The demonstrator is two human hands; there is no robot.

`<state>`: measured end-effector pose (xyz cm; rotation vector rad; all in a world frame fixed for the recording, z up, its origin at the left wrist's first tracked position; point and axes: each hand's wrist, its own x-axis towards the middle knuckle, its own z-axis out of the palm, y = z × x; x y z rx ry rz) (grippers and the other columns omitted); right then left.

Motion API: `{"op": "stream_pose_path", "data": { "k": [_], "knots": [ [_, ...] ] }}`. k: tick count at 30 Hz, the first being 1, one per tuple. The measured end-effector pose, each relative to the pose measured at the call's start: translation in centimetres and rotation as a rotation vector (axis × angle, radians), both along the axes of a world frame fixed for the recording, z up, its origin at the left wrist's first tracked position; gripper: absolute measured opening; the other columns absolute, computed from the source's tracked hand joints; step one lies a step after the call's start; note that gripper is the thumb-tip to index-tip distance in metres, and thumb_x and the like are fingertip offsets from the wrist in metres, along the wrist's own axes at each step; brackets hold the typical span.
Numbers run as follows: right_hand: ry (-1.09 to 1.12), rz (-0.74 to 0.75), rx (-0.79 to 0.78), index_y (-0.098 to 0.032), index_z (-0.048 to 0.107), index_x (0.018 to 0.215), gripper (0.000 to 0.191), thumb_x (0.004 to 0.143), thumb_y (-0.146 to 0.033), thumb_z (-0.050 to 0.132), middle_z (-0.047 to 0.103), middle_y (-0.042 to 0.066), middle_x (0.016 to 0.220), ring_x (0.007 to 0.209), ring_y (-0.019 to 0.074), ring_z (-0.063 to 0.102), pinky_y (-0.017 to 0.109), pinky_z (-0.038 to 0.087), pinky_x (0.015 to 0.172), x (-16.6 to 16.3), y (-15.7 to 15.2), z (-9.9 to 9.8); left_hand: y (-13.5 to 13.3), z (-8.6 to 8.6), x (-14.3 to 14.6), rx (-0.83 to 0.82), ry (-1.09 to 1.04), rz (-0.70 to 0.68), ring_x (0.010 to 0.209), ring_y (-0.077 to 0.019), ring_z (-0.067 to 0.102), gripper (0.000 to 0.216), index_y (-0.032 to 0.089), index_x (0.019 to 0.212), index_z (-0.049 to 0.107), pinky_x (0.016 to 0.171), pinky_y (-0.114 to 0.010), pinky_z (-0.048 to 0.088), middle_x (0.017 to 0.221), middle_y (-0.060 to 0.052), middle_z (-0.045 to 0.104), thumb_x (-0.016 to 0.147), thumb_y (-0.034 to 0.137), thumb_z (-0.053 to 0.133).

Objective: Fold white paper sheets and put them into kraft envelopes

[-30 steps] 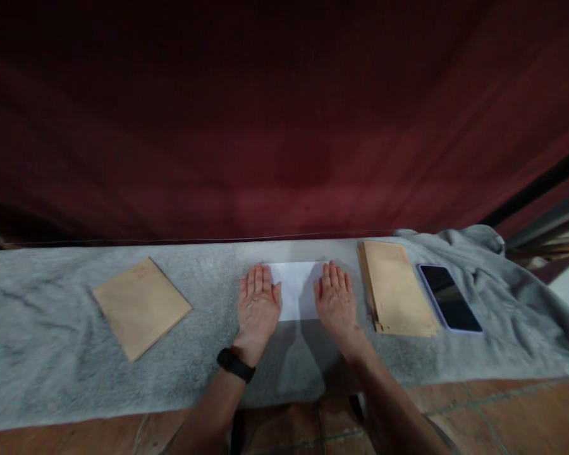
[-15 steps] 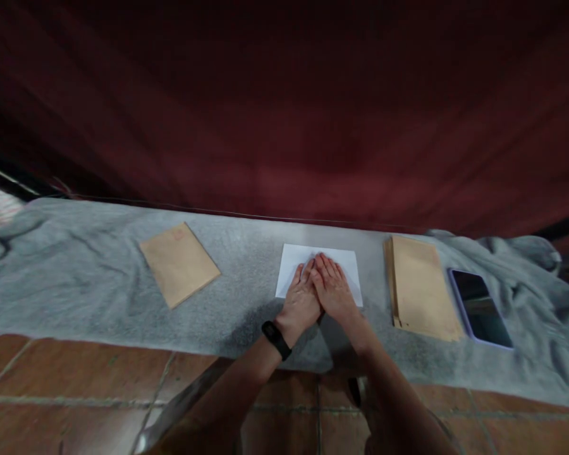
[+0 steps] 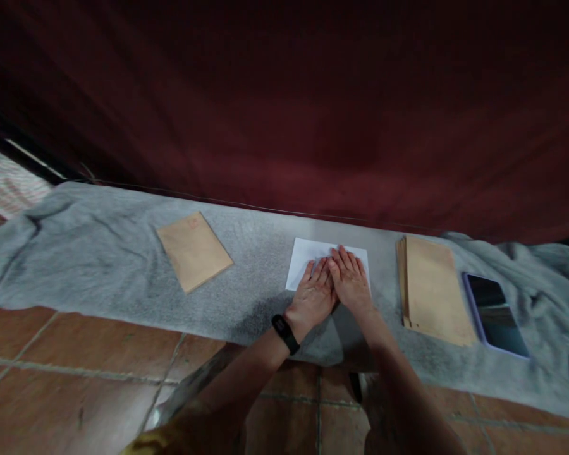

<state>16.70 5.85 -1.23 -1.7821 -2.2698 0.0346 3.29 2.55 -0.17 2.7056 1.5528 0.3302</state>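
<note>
A white sheet of paper (image 3: 299,258), possibly folded, lies flat on the grey cloth (image 3: 260,253) in front of me. My left hand (image 3: 313,296) rests palm down on its lower middle, fingers stretched out, with a black band on the wrist. Beside it and touching it, my right hand (image 3: 351,281) presses flat on the right part of the sheet, its fingers extended. The lower edge of the paper is hidden under both hands. Neither hand grips anything.
To the left lies a brown envelope (image 3: 194,251) with a small red mark. A stack of brown envelopes (image 3: 434,291) sits on the right, beside a phone (image 3: 497,316) in a purple case. A dark red curtain (image 3: 284,126) hangs behind; tiled floor (image 3: 99,366) shows in front.
The view has shifted and tilted slightly, so everything sits a little further right. On the paper, my right hand has slid slightly away from my left, and they overlap less.
</note>
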Motion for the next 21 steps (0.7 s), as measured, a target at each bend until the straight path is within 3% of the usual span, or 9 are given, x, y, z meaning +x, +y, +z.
{"op": "stream_pose_path", "data": {
  "k": [6,12,21],
  "knots": [
    [-0.062,-0.019,0.055,-0.016,0.039,0.152,0.051,0.105,-0.033,0.026,0.035,0.013,0.159,0.146,0.0284,0.033,0.049,0.024,0.118,0.9,-0.4,0.0,0.0,0.4,-0.6,-0.016,-0.040,0.040,0.149,-0.0235,0.028,0.054,0.007,0.150,0.037,0.124,-0.047,0.019,0.158,-0.015,0.038,0.102,0.031,0.030],
    [-0.066,-0.082,0.080,-0.017,0.040,0.151,0.051,0.106,-0.037,0.030,0.037,0.015,0.158,0.144,0.0285,0.036,0.050,0.027,0.116,1.9,-0.6,-0.3,0.8,0.5,-1.9,-0.040,-0.017,0.171,0.150,-0.0217,0.025,0.056,0.011,0.153,0.034,0.124,-0.046,0.020,0.161,-0.012,0.033,0.104,0.036,0.029],
    [-0.061,-0.157,0.145,-0.014,0.040,0.151,0.053,0.105,-0.040,0.032,0.038,0.019,0.156,0.140,0.0326,0.043,0.053,0.031,0.113,2.9,-1.0,-0.8,1.7,0.8,-3.4,-0.051,0.033,0.385,0.149,-0.0264,0.028,0.061,0.009,0.153,0.034,0.121,-0.049,0.023,0.159,-0.015,0.033,0.103,0.044,0.029]
  ]
}}
